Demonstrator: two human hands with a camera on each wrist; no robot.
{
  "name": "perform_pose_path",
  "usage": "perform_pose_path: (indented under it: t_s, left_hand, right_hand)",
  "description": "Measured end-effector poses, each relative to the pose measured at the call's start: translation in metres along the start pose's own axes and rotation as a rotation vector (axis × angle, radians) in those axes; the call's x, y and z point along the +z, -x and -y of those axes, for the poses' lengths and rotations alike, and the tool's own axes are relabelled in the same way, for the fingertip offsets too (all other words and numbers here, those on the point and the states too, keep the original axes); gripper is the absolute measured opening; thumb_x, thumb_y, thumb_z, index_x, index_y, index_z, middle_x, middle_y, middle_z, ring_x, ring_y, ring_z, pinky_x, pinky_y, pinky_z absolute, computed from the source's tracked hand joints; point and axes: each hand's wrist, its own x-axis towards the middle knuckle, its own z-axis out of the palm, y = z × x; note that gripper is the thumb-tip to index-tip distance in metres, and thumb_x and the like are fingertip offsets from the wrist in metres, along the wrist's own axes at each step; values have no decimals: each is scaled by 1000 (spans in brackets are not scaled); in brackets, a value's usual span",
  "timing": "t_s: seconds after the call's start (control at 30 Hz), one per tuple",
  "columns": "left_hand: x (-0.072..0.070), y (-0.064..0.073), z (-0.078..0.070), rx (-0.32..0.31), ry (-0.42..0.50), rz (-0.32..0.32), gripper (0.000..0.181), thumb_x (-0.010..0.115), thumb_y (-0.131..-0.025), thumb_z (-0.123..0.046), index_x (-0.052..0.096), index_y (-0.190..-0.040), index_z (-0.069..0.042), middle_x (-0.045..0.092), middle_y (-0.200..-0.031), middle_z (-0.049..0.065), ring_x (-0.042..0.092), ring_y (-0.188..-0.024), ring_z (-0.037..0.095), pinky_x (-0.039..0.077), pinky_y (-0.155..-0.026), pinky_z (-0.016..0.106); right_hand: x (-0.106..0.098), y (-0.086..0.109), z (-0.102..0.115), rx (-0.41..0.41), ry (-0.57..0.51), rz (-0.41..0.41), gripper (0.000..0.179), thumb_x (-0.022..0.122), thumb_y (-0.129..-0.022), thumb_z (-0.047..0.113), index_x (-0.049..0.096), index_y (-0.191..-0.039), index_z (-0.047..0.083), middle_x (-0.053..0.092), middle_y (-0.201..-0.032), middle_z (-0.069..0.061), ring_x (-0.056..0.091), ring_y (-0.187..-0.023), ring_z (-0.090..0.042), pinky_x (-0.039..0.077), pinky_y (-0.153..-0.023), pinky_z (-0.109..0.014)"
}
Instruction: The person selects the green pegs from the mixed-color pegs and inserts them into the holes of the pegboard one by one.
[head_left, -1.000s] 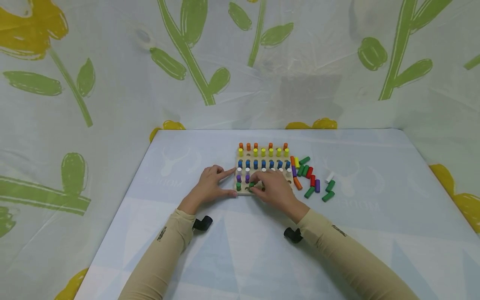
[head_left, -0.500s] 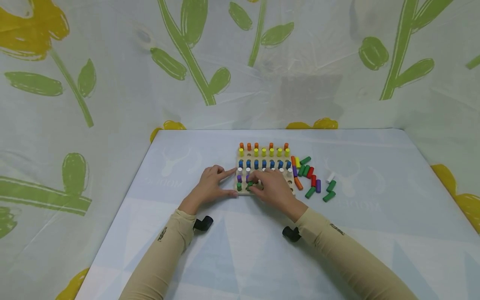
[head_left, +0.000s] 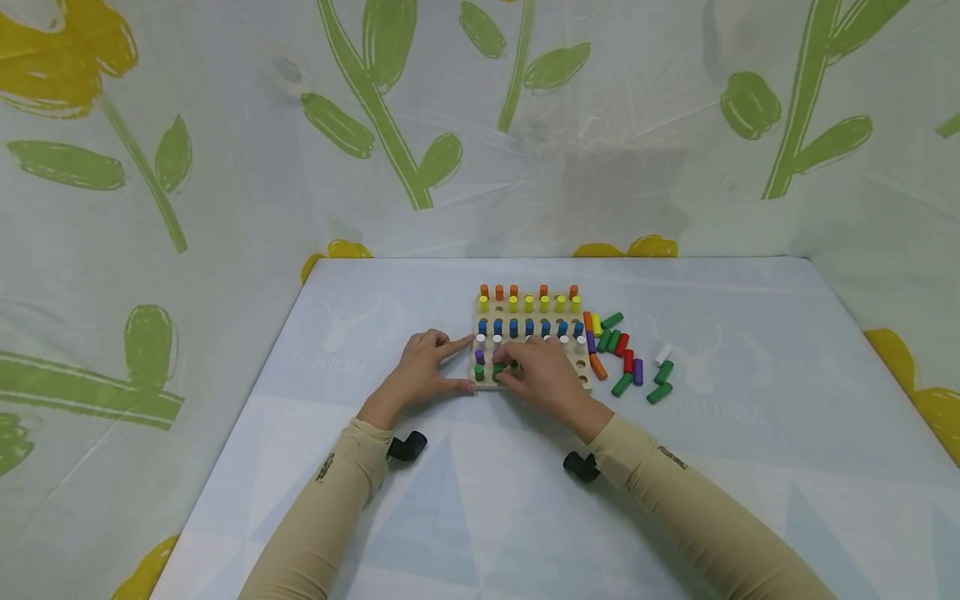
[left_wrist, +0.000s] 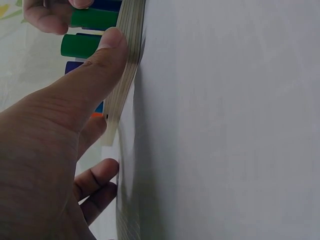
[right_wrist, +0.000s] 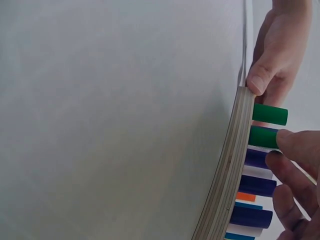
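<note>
A wooden pegboard (head_left: 487, 384) lies on the table, with rows of orange, yellow, blue, white, purple and green pegs standing in it. My left hand (head_left: 417, 372) is at the board's left side, fingers spread. Its thumb (left_wrist: 111, 42) touches the front corner, and its forefinger reaches the left edge. With thumb and fingers my right hand (head_left: 551, 377) pinches a green peg (right_wrist: 263, 136) in the front row. That peg stands upright beside another green peg (right_wrist: 270, 114) of similar height. The right hand hides part of the purple and white rows.
Loose pegs lie right of the board, among them a red peg (head_left: 628, 361), a purple peg (head_left: 638, 372), a white peg (head_left: 663, 355) and several green ones. Uncovered holes (head_left: 582, 364) show at the board's right front. A patterned curtain (head_left: 517, 183) rises behind the table.
The green peg under my right hand has shifted slightly left and gone from tilted to upright in the front row. My left hand has stayed at the board's edge.
</note>
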Motion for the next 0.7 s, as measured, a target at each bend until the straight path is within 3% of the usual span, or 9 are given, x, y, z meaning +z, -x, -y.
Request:
perform_pose_path:
  t_s: [0.7]
  left_hand:
    - [-1,-1,-1,-21,4,17,89,79,-78,-63,43,-155,-35,42,-120,6,35,-114,27,34,-99,44]
  right_hand:
    - [-2,6,-4,-45,1,-40,18,78,-91,21,73,-108,18,74,-99,5,61,-94,-19,44,-91,-42]
